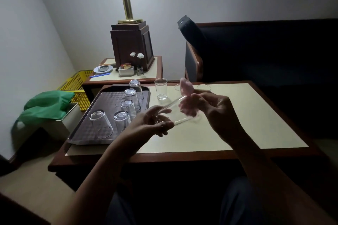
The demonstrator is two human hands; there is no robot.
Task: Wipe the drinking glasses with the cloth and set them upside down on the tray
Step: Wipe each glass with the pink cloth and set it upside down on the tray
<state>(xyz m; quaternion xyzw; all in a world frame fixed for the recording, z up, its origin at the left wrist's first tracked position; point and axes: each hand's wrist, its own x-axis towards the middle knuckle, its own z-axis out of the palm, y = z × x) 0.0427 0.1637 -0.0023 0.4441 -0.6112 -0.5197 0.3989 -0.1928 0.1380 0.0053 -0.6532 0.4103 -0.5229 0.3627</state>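
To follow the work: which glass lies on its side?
The glass held in the air, left hand at its base, right hand holding the pink cloth in its mouth. The others stand on the tray or table.

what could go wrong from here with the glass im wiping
The glass is held on its side in mid-air by the left hand; pushing the cloth in with the right hand might slip it loose.
Five upturned glasses crowd the tray, so setting this one down could knock one.

Bare forearms point(109, 160), dark blue trousers point(236, 204)
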